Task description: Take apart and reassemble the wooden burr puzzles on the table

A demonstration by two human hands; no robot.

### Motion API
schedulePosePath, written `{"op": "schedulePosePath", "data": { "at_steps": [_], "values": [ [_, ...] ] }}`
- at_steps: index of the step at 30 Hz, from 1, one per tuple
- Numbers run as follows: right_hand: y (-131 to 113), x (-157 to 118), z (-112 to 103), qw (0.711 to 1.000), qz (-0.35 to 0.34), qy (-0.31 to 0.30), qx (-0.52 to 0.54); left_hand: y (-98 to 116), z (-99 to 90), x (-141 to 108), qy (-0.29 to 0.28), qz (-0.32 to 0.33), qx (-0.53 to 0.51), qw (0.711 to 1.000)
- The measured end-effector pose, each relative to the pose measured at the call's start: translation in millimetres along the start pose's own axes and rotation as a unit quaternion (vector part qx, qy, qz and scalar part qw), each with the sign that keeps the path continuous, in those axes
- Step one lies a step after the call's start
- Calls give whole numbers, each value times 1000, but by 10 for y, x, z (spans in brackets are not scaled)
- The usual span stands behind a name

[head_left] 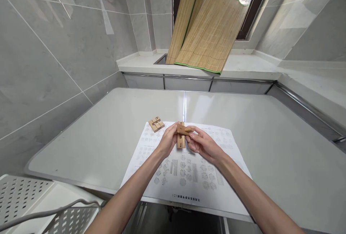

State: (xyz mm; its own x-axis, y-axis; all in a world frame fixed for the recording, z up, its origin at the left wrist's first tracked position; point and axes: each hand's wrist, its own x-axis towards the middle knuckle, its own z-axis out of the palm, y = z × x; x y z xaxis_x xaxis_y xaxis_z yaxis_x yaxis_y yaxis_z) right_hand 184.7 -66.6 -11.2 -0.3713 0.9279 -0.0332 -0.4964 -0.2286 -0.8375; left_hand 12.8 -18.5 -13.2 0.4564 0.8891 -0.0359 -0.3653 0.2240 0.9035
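Note:
My left hand (168, 139) and my right hand (201, 142) meet above a printed sheet (186, 190). Between them are wooden puzzle pieces (181, 142), one upright with a dark mark near its lower end and others set across its upper part. The left fingers close on the pieces from the left side. On the right, my fingers pinch the end of a crosswise wooden piece (185, 130). How the pieces interlock is partly hidden by the fingers. Another small group of notched wooden pieces (156, 124) lies at the sheet's upper left corner.
The sheet with printed diagrams lies on a pale grey table (89, 147) with a seam down its middle. Behind it, a folded bamboo mat (208, 28) leans on a white ledge (143, 62) by the window. A white perforated plastic item (24, 194) and a grey cable (59, 210) are at lower left.

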Motion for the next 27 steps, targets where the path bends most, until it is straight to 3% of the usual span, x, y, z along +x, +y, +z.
{"op": "schedulePosePath", "data": {
  "at_steps": [8,15,20,27],
  "values": [
    [44,1,-2,1000,9,-11,24,39,65,-35,11,6,-16,1000],
    [120,24,172,998,37,-33,-37,91,66,-38,3,-57,-116,992],
    [144,11,195,996,29,-63,-65,105,28,-61,-49,-95,-139,984],
    [196,-14,218,989,11,-85,-122,75,-58,-91,-85,-69,-190,976]
  ]
}}
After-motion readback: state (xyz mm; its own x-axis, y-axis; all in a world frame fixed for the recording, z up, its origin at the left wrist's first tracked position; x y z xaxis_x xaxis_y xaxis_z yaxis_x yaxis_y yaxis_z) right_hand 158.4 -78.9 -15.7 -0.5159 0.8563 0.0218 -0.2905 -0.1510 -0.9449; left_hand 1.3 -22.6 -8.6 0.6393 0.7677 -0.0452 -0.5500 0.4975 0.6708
